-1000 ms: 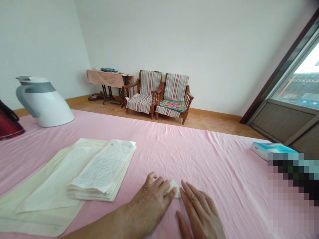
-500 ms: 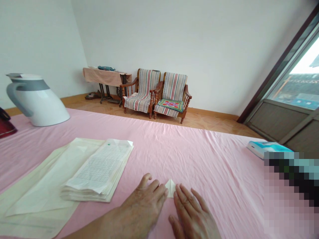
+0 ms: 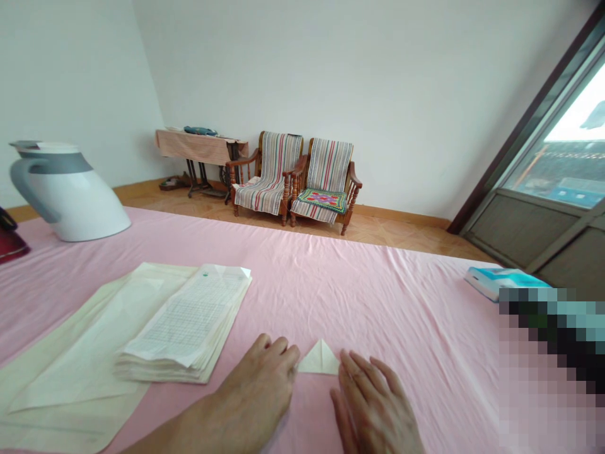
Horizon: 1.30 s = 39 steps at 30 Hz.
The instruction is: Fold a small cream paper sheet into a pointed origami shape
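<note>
A small piece of cream paper folded into a triangle (image 3: 320, 358) lies on the pink cloth, its point facing away from me and a crease running down its middle. At its left corner, my left hand (image 3: 267, 384) is closed with the fingers curled; the corner meets the fingers, though the thumb and fingertips are hidden. Beside the right corner, my right hand (image 3: 373, 394) lies low with its fingers stretched out, the index fingertip touching the paper's edge.
Left of my hands lies a stack of gridded paper (image 3: 189, 321) on larger cream sheets (image 3: 89, 343). A white and grey jug (image 3: 87, 195) stands at the far left, near a red object (image 3: 12, 243). At right is a blue and white packet (image 3: 501, 282). Two chairs (image 3: 302, 176) stand beyond the pink cloth (image 3: 378, 290).
My left hand has moved left and its fingers have curled in. My right hand has shifted slightly right. More of the folded triangle shows between them.
</note>
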Each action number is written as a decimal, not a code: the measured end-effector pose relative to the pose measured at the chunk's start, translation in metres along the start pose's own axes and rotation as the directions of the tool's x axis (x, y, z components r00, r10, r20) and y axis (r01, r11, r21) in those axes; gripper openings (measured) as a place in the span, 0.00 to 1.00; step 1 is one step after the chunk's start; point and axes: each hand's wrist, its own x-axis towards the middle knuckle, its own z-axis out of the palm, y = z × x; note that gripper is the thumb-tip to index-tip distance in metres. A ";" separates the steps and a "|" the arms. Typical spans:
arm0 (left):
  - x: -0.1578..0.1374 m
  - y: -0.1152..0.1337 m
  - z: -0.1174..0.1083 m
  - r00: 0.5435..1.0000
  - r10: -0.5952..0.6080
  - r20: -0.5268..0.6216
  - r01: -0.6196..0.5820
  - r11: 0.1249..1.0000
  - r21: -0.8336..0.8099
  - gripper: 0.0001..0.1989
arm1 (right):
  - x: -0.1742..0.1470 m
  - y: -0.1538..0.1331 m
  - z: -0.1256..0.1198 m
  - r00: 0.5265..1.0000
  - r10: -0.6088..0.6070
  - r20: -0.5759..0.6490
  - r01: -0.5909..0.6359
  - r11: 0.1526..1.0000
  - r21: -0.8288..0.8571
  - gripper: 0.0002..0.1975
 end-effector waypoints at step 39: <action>0.030 -0.008 -0.006 0.916 -0.401 -0.018 0.264 0.634 -0.727 0.06 | 0.027 -0.021 0.013 0.854 0.401 0.331 -0.519 0.629 0.578 0.13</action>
